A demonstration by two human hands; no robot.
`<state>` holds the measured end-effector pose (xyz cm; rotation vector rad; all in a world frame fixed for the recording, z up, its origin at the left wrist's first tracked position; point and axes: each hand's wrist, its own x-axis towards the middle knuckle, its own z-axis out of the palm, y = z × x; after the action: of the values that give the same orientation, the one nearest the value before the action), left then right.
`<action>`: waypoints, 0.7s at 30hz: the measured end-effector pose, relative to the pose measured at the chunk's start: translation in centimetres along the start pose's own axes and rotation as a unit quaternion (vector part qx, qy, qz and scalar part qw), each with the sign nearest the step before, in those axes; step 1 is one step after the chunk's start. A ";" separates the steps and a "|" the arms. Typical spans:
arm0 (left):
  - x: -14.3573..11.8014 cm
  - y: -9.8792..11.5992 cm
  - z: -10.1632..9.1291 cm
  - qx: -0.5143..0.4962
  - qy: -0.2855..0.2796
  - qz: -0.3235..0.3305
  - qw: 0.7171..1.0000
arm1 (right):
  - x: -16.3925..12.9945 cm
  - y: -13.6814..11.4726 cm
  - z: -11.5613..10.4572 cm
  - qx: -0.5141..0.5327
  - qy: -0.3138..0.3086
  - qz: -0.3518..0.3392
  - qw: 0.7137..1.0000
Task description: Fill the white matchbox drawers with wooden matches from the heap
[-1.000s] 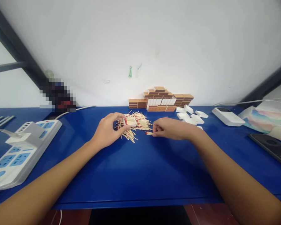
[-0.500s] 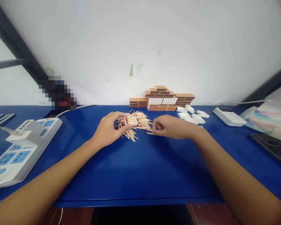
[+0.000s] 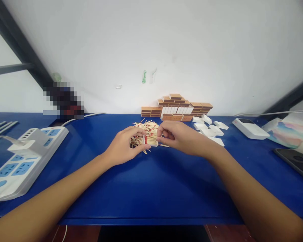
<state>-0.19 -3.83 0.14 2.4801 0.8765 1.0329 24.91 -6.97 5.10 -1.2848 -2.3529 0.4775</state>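
My left hand [image 3: 125, 143] grips a small white matchbox tray [image 3: 155, 144] between thumb and fingers. Red-headed matches [image 3: 150, 138] lie side by side in it, heads toward the left. At the tray's right end, my right hand [image 3: 178, 136] is closed, its thumb and fingertips drawn together against the match ends. Whatever those fingertips hold is hidden. Behind and under my left hand spreads a loose pile of matches [image 3: 147, 126]. One stray match [image 3: 164, 146] lies on the blue table below my right fingers.
Matchboxes [image 3: 176, 117] are stacked against the wall. Several white trays [image 3: 209, 131] lie scattered right of my right hand. A white device [image 3: 250, 128], a plastic packet [image 3: 285, 132] and a phone [image 3: 294, 163] sit far right. A power strip [image 3: 27, 164] with cables occupies the left.
The tray in my left hand has moved right and slightly nearer, and is now more tilted. My right hand has come left to meet its right end.
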 end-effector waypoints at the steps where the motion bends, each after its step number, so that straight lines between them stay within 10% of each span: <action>1: 0.0 0.1 0.0 -0.004 -0.003 0.000 1.000 | 0.0 -0.1 0.3 -0.003 0.000 -0.003 1.000; 21: 0.0 0.3 0.0 -0.016 -0.008 -0.016 1.000 | 0.4 -0.7 1.3 -0.007 0.064 -0.049 0.997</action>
<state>-0.03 -4.02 0.30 2.4367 0.8850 1.0059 23.56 -7.16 4.37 -1.1644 -2.3033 0.3376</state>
